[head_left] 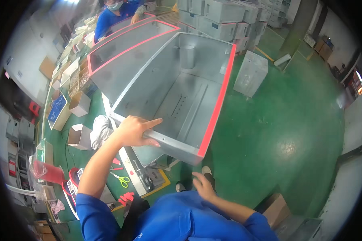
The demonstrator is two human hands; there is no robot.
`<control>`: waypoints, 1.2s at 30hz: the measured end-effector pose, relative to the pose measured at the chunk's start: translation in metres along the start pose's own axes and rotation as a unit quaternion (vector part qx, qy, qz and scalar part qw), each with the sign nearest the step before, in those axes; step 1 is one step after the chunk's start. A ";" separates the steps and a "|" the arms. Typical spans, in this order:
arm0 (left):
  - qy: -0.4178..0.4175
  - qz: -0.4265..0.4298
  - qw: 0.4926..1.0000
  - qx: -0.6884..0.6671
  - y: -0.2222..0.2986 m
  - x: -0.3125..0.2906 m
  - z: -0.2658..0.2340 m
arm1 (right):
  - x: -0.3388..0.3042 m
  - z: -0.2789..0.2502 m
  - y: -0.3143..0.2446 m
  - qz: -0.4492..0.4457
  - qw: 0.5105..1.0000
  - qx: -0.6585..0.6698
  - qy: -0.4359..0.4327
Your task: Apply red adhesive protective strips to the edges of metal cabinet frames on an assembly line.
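Note:
A large grey metal box (181, 151), its inside turned up toward me, stands tilted at the middle. Red tape (219, 100) runs along its right rim. My left hand (134, 131) grips the near rim, thumb on the outer face and index finger stretched over the edge. Low in front of my body is my right hand (204, 186), apart from the box, with its fingers spread and nothing in them. Below the left forearm lie green-handled scissors (124, 180) and a black power screwdriver (143, 176) on the workbench.
Another grey box with a red-taped rim (93, 64) stands beyond mine, with a co-worker in blue (108, 22) behind it. Parts trays (60, 114) line the bench at left. Grey boxes (217, 30) are stacked at the back; one (251, 74) sits on the green floor.

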State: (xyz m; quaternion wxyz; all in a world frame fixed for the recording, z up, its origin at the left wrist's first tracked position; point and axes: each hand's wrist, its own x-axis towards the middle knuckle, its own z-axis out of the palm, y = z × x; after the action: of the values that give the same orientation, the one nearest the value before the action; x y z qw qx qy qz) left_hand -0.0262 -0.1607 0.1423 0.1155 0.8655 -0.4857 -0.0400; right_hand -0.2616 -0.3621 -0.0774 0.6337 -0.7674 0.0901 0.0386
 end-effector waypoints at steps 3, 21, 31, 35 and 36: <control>0.003 -0.007 1.000 0.002 0.001 0.003 0.012 | 0.033 0.035 0.084 0.258 0.874 0.406 0.063; -0.020 0.183 0.970 -0.160 0.121 0.015 0.034 | 0.035 0.008 0.096 0.097 0.807 0.543 0.212; -0.021 0.179 0.984 -0.001 -0.021 0.102 -0.016 | 0.063 -0.123 0.088 0.103 0.772 0.565 0.273; 0.027 0.256 0.965 0.044 -0.038 0.157 0.009 | 0.044 -0.194 0.084 0.135 0.797 0.487 0.331; -0.019 0.222 0.974 0.041 -0.035 0.167 0.013 | 0.039 -0.214 0.081 0.142 0.800 0.468 0.348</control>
State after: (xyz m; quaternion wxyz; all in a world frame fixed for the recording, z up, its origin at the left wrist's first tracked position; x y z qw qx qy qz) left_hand 0.0880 -0.2874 0.1281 0.0763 0.7394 -0.6688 -0.0102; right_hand -0.2501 -0.5898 -0.1213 0.8294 -0.3179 0.4192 -0.1881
